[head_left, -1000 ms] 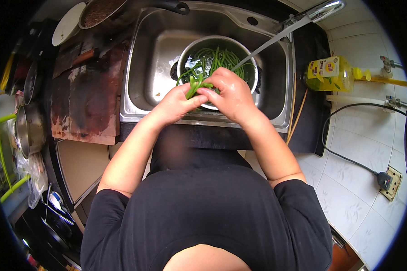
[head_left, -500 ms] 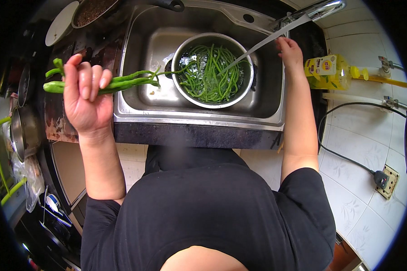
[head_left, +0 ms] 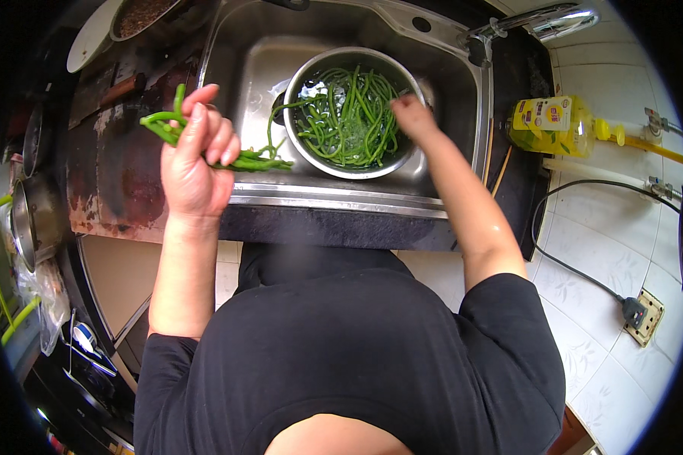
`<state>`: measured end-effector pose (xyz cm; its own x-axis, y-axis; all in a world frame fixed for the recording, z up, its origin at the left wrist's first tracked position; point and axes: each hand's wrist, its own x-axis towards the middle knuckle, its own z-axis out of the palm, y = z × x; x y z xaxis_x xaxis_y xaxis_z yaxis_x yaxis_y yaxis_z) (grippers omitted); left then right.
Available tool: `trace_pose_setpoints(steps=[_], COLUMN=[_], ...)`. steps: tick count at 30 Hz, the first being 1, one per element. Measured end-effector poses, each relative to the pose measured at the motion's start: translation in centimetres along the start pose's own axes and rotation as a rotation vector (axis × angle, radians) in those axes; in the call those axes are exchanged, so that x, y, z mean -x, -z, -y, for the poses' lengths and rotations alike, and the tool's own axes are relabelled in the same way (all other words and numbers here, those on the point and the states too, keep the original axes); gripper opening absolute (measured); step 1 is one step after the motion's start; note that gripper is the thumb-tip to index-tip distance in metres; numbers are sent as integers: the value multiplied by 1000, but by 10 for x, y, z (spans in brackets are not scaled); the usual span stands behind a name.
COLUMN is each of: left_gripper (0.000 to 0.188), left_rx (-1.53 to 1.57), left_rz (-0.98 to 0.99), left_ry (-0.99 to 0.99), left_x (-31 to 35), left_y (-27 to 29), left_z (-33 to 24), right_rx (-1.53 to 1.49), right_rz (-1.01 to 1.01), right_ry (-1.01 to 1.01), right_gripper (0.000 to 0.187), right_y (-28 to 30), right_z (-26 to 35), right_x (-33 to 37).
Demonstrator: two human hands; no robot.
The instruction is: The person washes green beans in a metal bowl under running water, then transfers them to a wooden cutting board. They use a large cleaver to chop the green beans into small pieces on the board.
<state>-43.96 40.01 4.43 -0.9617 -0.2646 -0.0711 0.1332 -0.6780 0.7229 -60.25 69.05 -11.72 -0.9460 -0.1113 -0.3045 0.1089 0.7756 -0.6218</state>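
Note:
My left hand (head_left: 197, 155) is closed round a bunch of green beans (head_left: 259, 162), raised over the near left corner of the sink. Their ends stick out on both sides of the fist. A metal pot (head_left: 316, 164) stands in the sink, holding water and many long green beans (head_left: 350, 125). One long bean hangs over its left rim. At the pot's right rim is my right hand (head_left: 415, 121), palm down and slightly blurred; its fingertips are hard to make out.
The steel sink (head_left: 262, 68) has a chrome faucet (head_left: 535, 23) at its far right. To the right lies a yellow bottle (head_left: 550, 125), near a plugged-in black cable (head_left: 584, 267). Chopsticks (head_left: 502, 171) rest beside the sink. A pan (head_left: 140, 17) and a white plate (head_left: 91, 34) are at far left.
The water stream from the faucet has stopped. My right hand has moved from beside the faucet left to the pot. My left hand has brought its beans rightward, closer to the pot.

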Motion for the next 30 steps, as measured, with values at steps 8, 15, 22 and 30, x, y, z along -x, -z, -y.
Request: trace_pose_setpoints(steps=[8, 15, 22, 30], left_gripper=[19, 22, 24, 43], left_rx=[-139, -221, -292, 1], left_rz=[-4, -16, -97, -51], left_ry=[236, 356, 540, 367], left_x=[7, 5, 2, 0], left_y=[-4, -7, -9, -17], left_z=[30, 43, 64, 85], right_rx=[762, 771, -542, -594], right_rz=[146, 336, 313, 298], right_ry=[703, 763, 145, 231], right_gripper=[28, 18, 28, 23], right_y=[-29, -6, 32, 19], right_z=[14, -6, 64, 110], right_x=[35, 32, 61, 126])
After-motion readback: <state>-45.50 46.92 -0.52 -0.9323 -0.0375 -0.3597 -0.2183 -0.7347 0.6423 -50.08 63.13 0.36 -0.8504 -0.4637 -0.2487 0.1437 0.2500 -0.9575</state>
